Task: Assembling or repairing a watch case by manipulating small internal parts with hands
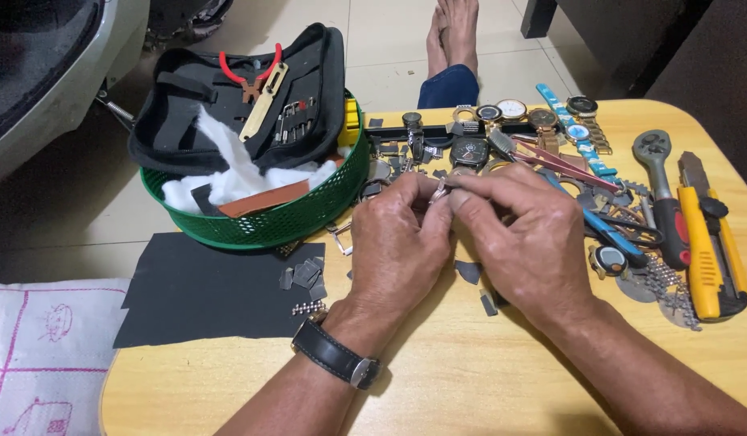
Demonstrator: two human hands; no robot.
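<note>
Head view: metal link (439, 192) between both hands' fingertips (462, 196)

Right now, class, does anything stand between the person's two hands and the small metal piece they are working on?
Nothing visible does. The left hand and right hand meet above the wooden table, and their fingertips already pinch the small metal piece directly. The scattered watches and the yellow utility knife lie off to the sides.
</note>
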